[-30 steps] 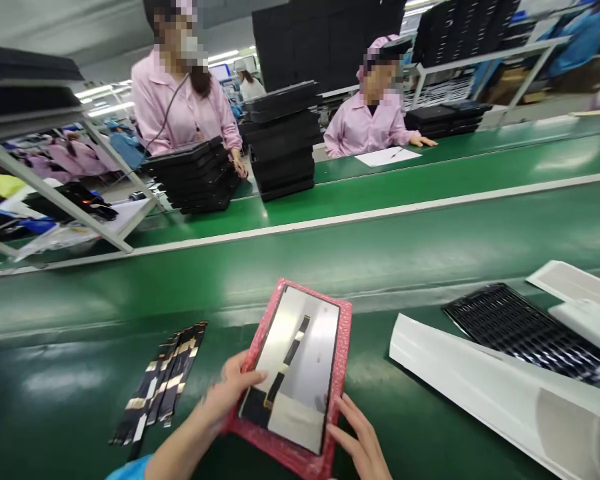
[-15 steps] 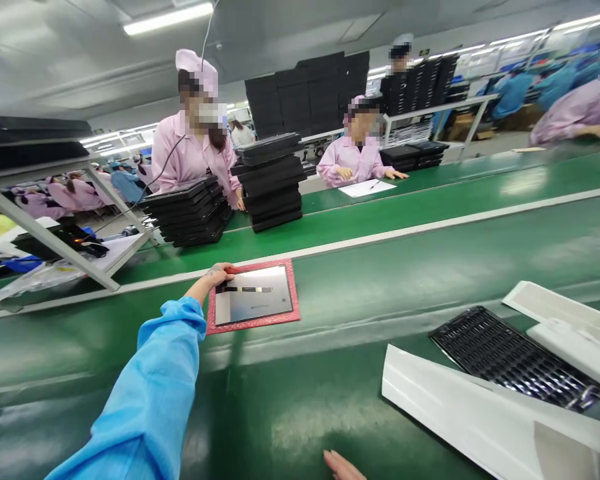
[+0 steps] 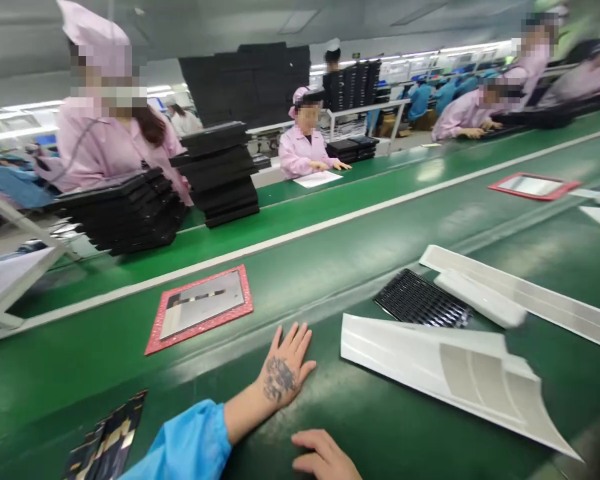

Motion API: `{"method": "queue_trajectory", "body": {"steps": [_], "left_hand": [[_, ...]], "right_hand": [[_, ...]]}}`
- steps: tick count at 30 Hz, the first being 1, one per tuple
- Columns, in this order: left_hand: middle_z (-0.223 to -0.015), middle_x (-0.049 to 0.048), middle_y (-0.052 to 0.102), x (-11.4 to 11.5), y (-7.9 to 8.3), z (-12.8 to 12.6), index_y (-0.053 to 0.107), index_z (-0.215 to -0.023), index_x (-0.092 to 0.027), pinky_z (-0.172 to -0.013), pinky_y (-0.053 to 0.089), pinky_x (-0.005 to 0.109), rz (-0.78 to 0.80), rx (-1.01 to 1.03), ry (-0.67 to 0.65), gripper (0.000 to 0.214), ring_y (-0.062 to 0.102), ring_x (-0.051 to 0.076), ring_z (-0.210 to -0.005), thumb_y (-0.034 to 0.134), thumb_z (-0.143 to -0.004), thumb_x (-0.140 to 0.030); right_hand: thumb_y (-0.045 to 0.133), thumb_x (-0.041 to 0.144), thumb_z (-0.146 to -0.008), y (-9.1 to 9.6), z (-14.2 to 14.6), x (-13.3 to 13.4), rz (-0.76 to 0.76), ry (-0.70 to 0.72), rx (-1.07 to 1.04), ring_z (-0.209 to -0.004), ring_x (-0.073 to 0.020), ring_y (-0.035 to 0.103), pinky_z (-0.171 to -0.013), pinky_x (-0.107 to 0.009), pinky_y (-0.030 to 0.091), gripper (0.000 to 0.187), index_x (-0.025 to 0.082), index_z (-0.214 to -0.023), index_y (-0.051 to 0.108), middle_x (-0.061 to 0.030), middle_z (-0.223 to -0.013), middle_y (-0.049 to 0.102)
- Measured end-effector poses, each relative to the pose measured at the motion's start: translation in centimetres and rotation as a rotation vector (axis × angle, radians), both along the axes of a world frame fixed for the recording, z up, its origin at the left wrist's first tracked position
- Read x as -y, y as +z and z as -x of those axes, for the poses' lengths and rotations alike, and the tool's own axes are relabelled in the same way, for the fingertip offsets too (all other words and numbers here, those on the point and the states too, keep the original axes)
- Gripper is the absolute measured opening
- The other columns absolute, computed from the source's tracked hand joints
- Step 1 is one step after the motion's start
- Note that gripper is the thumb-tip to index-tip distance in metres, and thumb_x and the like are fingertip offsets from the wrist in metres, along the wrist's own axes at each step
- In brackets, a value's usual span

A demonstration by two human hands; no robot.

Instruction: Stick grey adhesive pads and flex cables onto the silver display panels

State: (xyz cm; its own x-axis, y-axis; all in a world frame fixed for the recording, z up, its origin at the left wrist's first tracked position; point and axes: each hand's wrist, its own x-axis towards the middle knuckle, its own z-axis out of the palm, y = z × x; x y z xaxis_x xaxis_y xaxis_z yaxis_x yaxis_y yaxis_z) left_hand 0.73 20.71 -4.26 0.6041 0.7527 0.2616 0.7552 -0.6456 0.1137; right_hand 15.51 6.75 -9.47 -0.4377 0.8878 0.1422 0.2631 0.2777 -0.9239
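Note:
My left hand [image 3: 286,367], in a blue sleeve, is open with its fingers spread. It lies over the green work surface [image 3: 275,447], palm down and empty. Just below it, my right hand [image 3: 326,456] enters from the bottom edge with slightly curved fingers apart and nothing seen in them. Up and to the left, a flat display panel [image 3: 207,308] with a dark ribbon strip rests on a red bubble-wrap sheet [image 3: 156,337]. Several dark flex strips [image 3: 107,440] lie in a fan at the lower left.
At the right lie a curved white sheet [image 3: 395,347], a black ribbed tray [image 3: 417,300] and a white roll [image 3: 480,298]. Another red-edged panel [image 3: 535,185] sits farther along. Black tray stacks [image 3: 227,173] stand across the belt, where co-workers in pink [image 3: 305,150] are.
My left hand has let go of the panel on its red sheet and moved right and nearer. More of my right hand shows. The view has turned right.

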Motion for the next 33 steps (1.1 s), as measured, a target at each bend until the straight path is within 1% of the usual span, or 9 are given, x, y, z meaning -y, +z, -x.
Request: {"method": "queue_trajectory", "body": {"steps": [3, 6, 9, 13, 16, 19, 23, 26, 33], "left_hand": [[-0.149, 0.0169, 0.041, 2.6, -1.0, -3.0, 0.042, -0.143, -0.010, -0.111, 0.033, 0.053, -0.090, -0.039, 0.022, 0.057, 0.039, 0.032, -0.138, 0.038, -0.097, -0.042], [-0.147, 0.0188, 0.042, 2.5, -1.0, -3.4, 0.043, -0.142, -0.007, -0.111, 0.033, 0.055, -0.092, 0.001, 0.019, 0.057, 0.040, 0.033, -0.137, 0.034, -0.098, -0.042], [-0.146, 0.0189, 0.044, 1.9, -1.1, -3.1, 0.045, -0.141, -0.009, -0.110, 0.033, 0.056, -0.091, 0.047, 0.011, 0.057, 0.042, 0.034, -0.136, 0.033, -0.098, -0.043], [-0.144, 0.0199, 0.046, 1.8, -1.5, -2.9, 0.049, -0.139, -0.008, -0.110, 0.033, 0.057, -0.098, 0.073, 0.005, 0.057, 0.043, 0.036, -0.134, 0.033, -0.097, -0.044], [-0.144, 0.0192, 0.047, 1.9, -1.6, -3.0, 0.050, -0.138, -0.009, -0.111, 0.033, 0.055, -0.098, 0.077, 0.006, 0.057, 0.043, 0.036, -0.134, 0.033, -0.097, -0.046], [-0.144, 0.0186, 0.047, 1.9, -1.5, -3.0, 0.051, -0.137, -0.010, -0.110, 0.034, 0.054, -0.102, 0.062, 0.011, 0.058, 0.044, 0.035, -0.134, 0.032, -0.097, -0.047], [-0.144, 0.0187, 0.047, 2.0, -1.4, -3.0, 0.051, -0.137, -0.009, -0.110, 0.035, 0.054, -0.098, 0.051, 0.023, 0.058, 0.044, 0.034, -0.134, 0.031, -0.098, -0.046], [-0.144, 0.0184, 0.047, 2.1, -1.4, -3.1, 0.050, -0.138, -0.010, -0.111, 0.034, 0.055, -0.081, 0.071, 0.029, 0.057, 0.043, 0.034, -0.135, 0.033, -0.097, -0.045], [-0.144, 0.0194, 0.047, 2.0, -1.3, -3.1, 0.051, -0.137, -0.010, -0.112, 0.033, 0.056, -0.024, 0.137, 0.033, 0.054, 0.043, 0.035, -0.135, 0.038, -0.096, -0.044]], "right_hand": [[0.061, 0.041, -0.077, 2.8, -1.7, 0.3, -0.007, -0.064, -0.006, -0.101, -0.0253, 0.068, -0.088, -0.036, 0.055, 0.035, 0.049, -0.111, 0.063, 0.0034, -0.120, 0.068], [0.053, 0.037, -0.087, 5.9, -5.5, -0.1, -0.100, -0.322, 0.081, -0.105, -0.0253, 0.066, -0.091, -0.038, 0.054, 0.025, 0.039, -0.109, 0.064, -0.0020, -0.117, 0.067], [0.042, 0.036, -0.094, 7.9, -11.6, -1.5, -0.269, -0.673, 0.354, -0.098, -0.0252, 0.066, -0.090, -0.040, 0.053, 0.027, 0.030, -0.102, 0.067, -0.0064, -0.103, 0.070], [0.041, 0.044, -0.092, 8.9, -20.5, -3.4, -0.267, -0.871, 0.600, -0.101, -0.0320, 0.058, -0.092, -0.051, 0.046, 0.035, 0.023, -0.102, 0.068, -0.0133, -0.101, 0.066], [0.057, 0.048, -0.081, 9.2, -24.5, -4.7, -0.224, -0.864, 0.725, -0.101, -0.0357, 0.054, -0.086, -0.053, 0.045, 0.033, 0.022, -0.099, 0.068, -0.0155, -0.102, 0.065], [0.065, 0.046, -0.074, 9.7, -25.9, -6.0, -0.193, -0.778, 0.799, -0.098, -0.0343, 0.054, -0.079, -0.047, 0.046, 0.029, 0.023, -0.090, 0.067, -0.0130, -0.097, 0.065], [0.060, 0.041, -0.080, 10.6, -26.2, -7.3, -0.196, -0.640, 0.810, -0.088, -0.0262, 0.058, -0.076, -0.039, 0.046, 0.018, 0.023, -0.079, 0.062, -0.0090, -0.091, 0.066], [0.055, 0.044, -0.083, 11.3, -26.3, -7.8, -0.209, -0.571, 0.786, -0.079, -0.0230, 0.060, -0.072, -0.036, 0.047, 0.025, 0.024, -0.068, 0.056, -0.0065, -0.081, 0.065], [0.042, 0.060, -0.085, 13.8, -26.6, -7.1, -0.283, -0.630, 0.699, -0.070, -0.0246, 0.062, -0.064, -0.037, 0.047, 0.042, 0.026, -0.065, 0.056, -0.0070, -0.071, 0.067]]}}
